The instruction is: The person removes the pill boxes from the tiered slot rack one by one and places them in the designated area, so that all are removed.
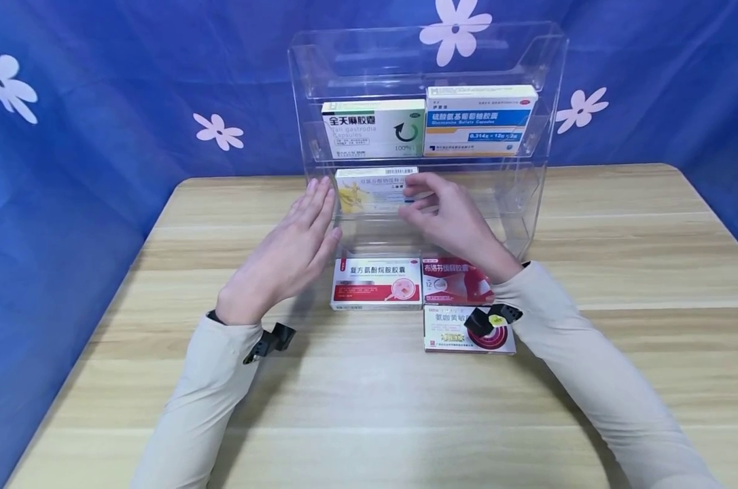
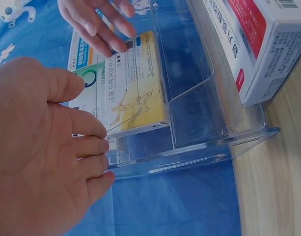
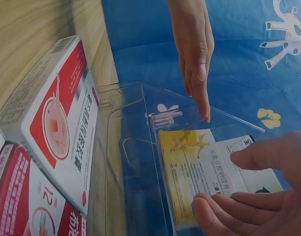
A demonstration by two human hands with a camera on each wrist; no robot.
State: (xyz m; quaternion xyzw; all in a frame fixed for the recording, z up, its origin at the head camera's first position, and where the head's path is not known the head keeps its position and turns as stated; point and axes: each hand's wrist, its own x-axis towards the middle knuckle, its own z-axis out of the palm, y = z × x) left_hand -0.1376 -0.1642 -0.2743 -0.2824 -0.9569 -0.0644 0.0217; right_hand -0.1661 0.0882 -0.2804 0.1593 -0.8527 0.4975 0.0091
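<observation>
A white-and-yellow medicine box (image 1: pixel 369 193) stands in the middle tier of a clear acrylic rack (image 1: pixel 510 187). My left hand (image 1: pixel 280 251) is at the rack's left side, its fingers straight and together near the box's left end. In the left wrist view, that palm faces the box and holds nothing. At the box's right end is my right hand (image 1: pixel 451 217), with thumb and fingers loosely curved and spread apart. The right wrist view shows a gap between its thumb and fingers, the box's printed front (image 3: pixel 182 172) lying beyond them.
On the upper tier stand a green-and-white box (image 1: pixel 375 132) and a blue-and-white box (image 1: pixel 479 122). Before the rack on the wooden table (image 1: pixel 320 407) lie a red-and-white box (image 1: pixel 375 282), a red box (image 1: pixel 448 282) partly behind the right wrist, and a white box (image 1: pixel 445 333) with a maroon circle.
</observation>
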